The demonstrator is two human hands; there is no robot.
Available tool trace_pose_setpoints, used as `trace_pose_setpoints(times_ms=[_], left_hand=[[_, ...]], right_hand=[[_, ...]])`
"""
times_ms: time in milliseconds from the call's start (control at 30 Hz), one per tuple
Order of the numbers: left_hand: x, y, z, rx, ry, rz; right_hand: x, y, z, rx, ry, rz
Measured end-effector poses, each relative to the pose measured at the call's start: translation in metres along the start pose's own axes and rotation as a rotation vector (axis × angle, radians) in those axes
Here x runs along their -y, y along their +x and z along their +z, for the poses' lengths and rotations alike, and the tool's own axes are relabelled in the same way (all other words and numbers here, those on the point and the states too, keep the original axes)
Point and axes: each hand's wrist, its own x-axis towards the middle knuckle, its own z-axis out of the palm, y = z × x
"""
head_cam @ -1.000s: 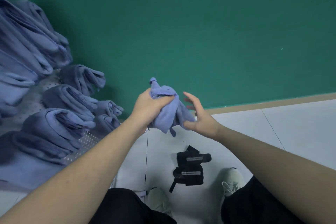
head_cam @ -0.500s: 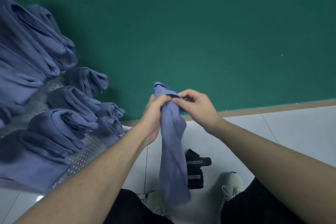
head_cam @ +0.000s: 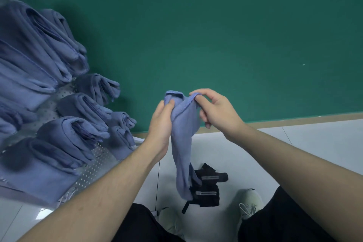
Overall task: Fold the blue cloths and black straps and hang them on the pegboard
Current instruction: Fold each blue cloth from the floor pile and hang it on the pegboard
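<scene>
A blue cloth [head_cam: 183, 143] hangs down between my hands in front of the green wall. My left hand [head_cam: 161, 122] grips its top edge on the left, and my right hand [head_cam: 214, 108] pinches the stitched top edge on the right. Below the cloth's tail, black straps [head_cam: 208, 188] with grey reflective bands lie in a heap on the white floor. On the left, several folded blue cloths [head_cam: 78, 129] hang on the white pegboard [head_cam: 94, 169].
The green wall [head_cam: 216, 35] fills the background, with a tan baseboard [head_cam: 294, 120] at its foot. My two white shoes [head_cam: 249, 202] and black trouser legs stand on the pale tiled floor [head_cam: 314, 143] beside the straps.
The bunched cloth has been let down so it hangs long. My right hand has gone from open beside it to pinching its top edge, and my hands have drawn slightly apart.
</scene>
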Motion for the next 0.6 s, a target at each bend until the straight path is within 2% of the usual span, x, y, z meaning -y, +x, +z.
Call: trace_pose_setpoints(times_ms=[67, 167, 333, 500, 600], left_hand=[[-0.001, 0.003, 0.000, -0.045, -0.071, -0.015], [-0.003, 0.001, 0.005, -0.018, -0.119, -0.023], [-0.002, -0.006, 0.012, -0.008, -0.153, 0.006], [-0.002, -0.010, 0.019, -0.019, -0.184, -0.020], [-0.003, -0.012, 0.021, 0.006, -0.212, -0.039]], right_hand=[[0.009, -0.001, 0.004, 0.022, 0.072, 0.071], [0.017, -0.004, 0.014, 0.056, 0.192, 0.146], [0.011, 0.003, 0.020, -0.069, 0.081, 0.053], [0.002, -0.003, 0.022, 0.029, 0.095, 0.031], [0.001, -0.004, 0.022, -0.012, 0.071, 0.032]])
